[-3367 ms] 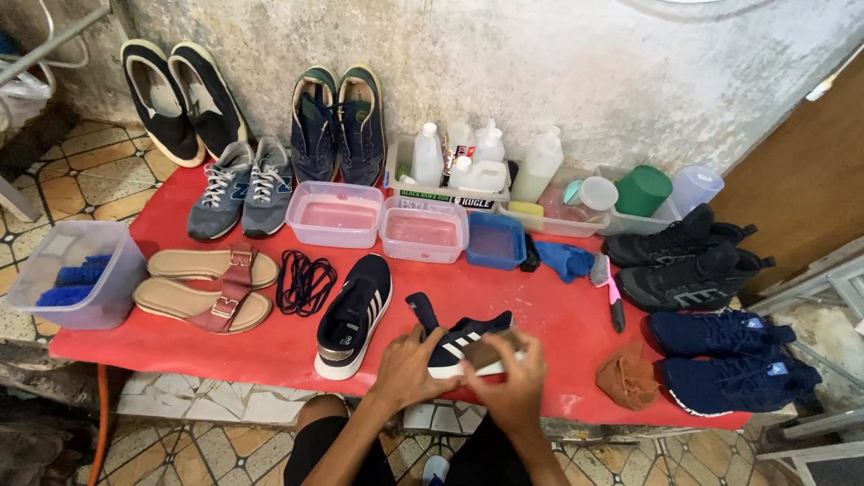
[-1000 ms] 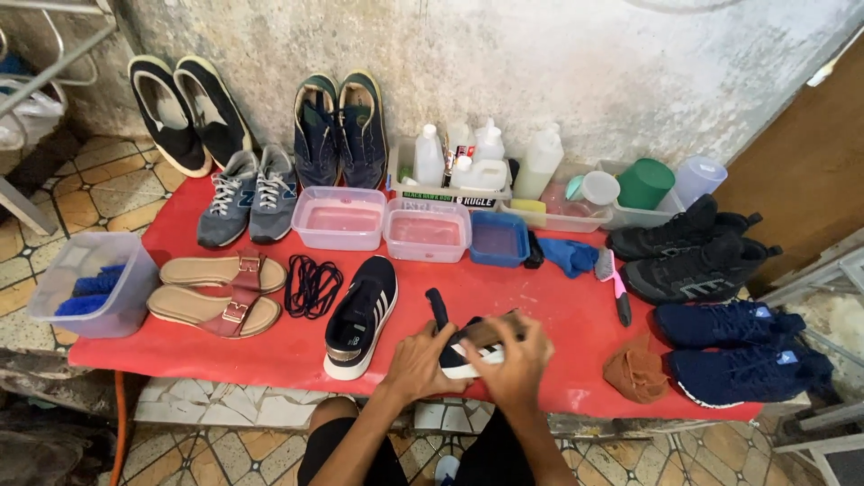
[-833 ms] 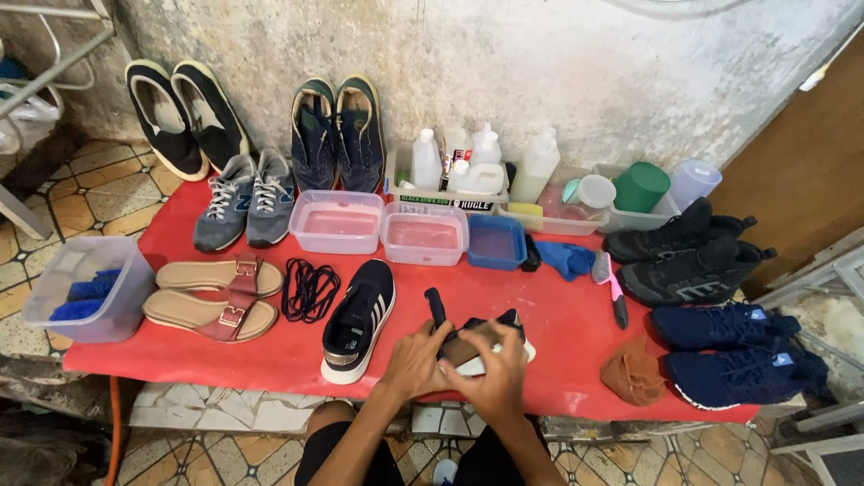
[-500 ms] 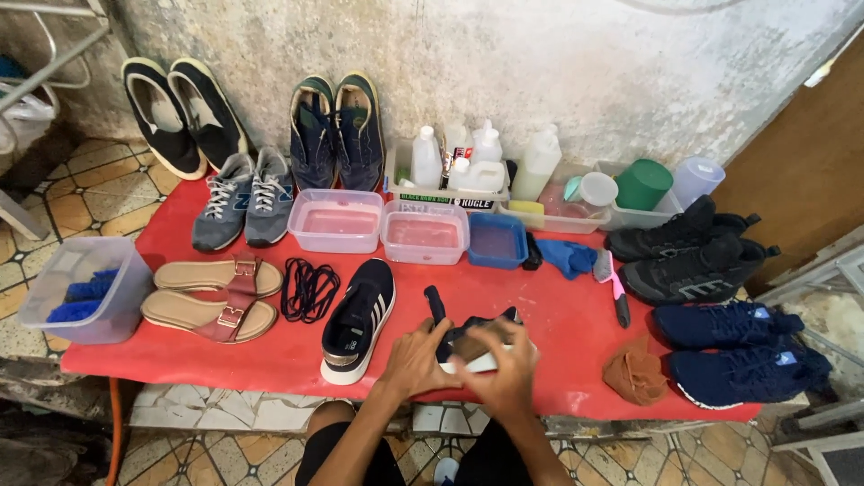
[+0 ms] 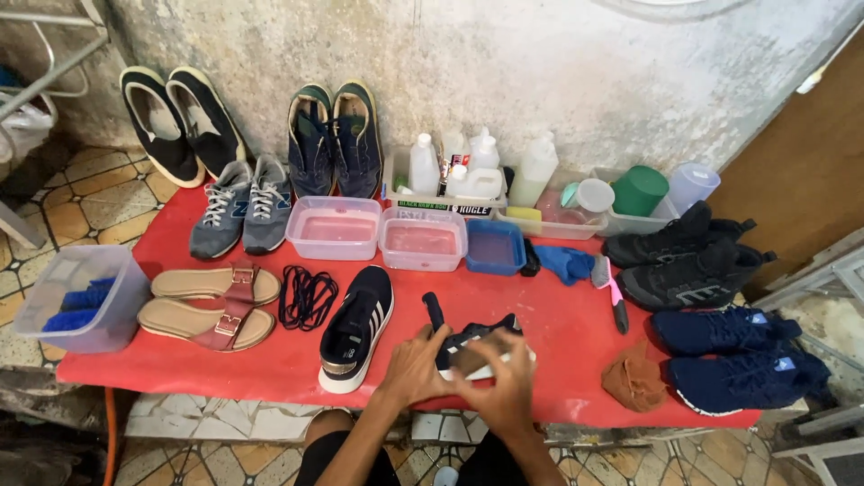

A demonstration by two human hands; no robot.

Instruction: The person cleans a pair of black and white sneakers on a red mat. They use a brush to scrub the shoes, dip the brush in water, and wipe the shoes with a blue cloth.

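Both hands are gripping a black sneaker with white stripes at the near edge of the red surface. Left hand is clamping the sneaker's left side, fingers curled around it. Right hand is lying over the top and right side, also closed on it. Sneaker is lying tilted, sole partly showing, just off the surface or resting on it, can't tell which.

Just left of the hands, the matching black sneaker is sitting upright. Beside that, a bundle of black laces, then tan sandals with maroon straps, then a clear tub holding blue cloth at the left edge. Right of the hands, a brown rag and navy sneakers.

Mid surface: two clear tubs of pinkish water, a blue tub, a blue cloth, a brush, black boots, grey sneakers.

Far back against the wall: black slip-ons, navy shoes, white bottles, a green cup.
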